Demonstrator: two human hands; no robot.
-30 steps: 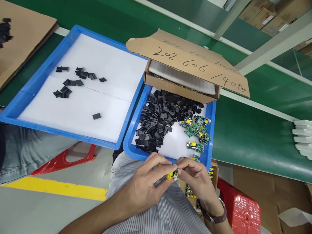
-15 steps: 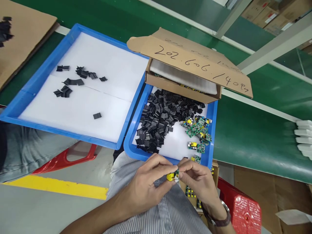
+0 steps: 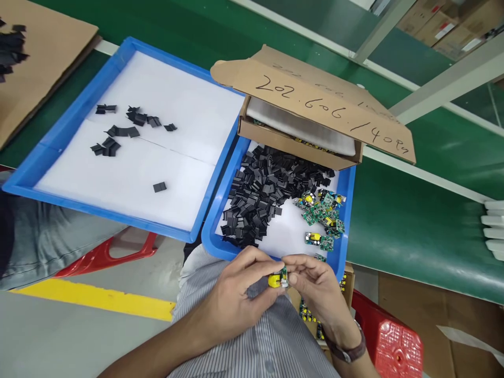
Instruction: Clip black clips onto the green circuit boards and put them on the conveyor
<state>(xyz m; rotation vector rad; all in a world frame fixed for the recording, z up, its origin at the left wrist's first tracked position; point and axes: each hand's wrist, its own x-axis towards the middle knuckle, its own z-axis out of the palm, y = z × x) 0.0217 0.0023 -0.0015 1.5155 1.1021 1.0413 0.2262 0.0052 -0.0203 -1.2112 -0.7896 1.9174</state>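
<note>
My left hand point(image 3: 236, 296) and my right hand point(image 3: 318, 289) meet over my lap, both pinched on a small green circuit board with a yellow part point(image 3: 278, 279). Just beyond them lies a blue tray point(image 3: 212, 231) holding a heap of black clips point(image 3: 262, 191) and several more green circuit boards point(image 3: 323, 212). My right wrist wears a brown watch point(image 3: 346, 349).
A larger blue tray point(image 3: 63, 142) at the left has white lining and a few loose black clips point(image 3: 114, 134). An open cardboard box point(image 3: 311, 110) marked with handwritten numbers rests on the near tray's far end. Green conveyor belt point(image 3: 413, 226) runs behind. Red stools point(image 3: 388, 338) stand below.
The hands have stayed together on the small board, with only slight finger shifts. The view has drifted a little to the left.
</note>
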